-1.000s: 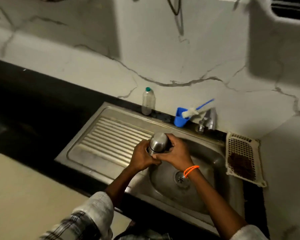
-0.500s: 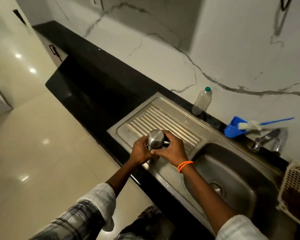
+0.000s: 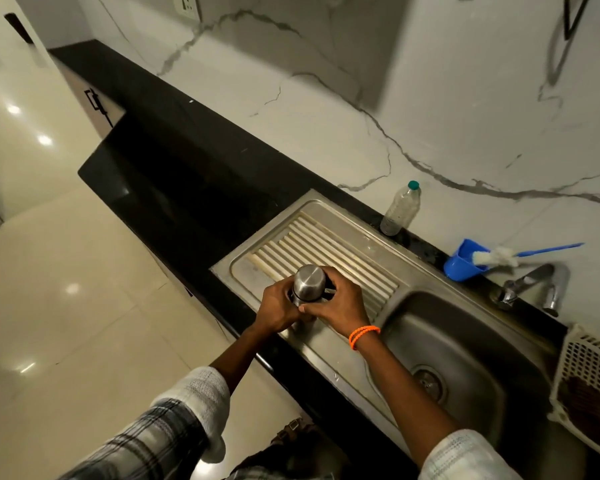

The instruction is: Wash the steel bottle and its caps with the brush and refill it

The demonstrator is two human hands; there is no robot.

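the cylindrical brushed-steel bottle point(image 3: 309, 284) stood over the ribbed steel draining board point(image 3: 329, 252), near its front edge, clamped between both hands. the left hand point(image 3: 277, 310) curled round its lower body; the right hand point(image 3: 340, 304) curled round from the right side. risk: a slick wall could let it slip during cap twisting, likely toppling toward the floor.

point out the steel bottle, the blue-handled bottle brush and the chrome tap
steel bottle point(image 3: 309, 283), head view, on its shiny body
blue-handled bottle brush point(image 3: 496, 256), head view, on its white bristles
chrome tap point(image 3: 530, 280), head view, on its spout
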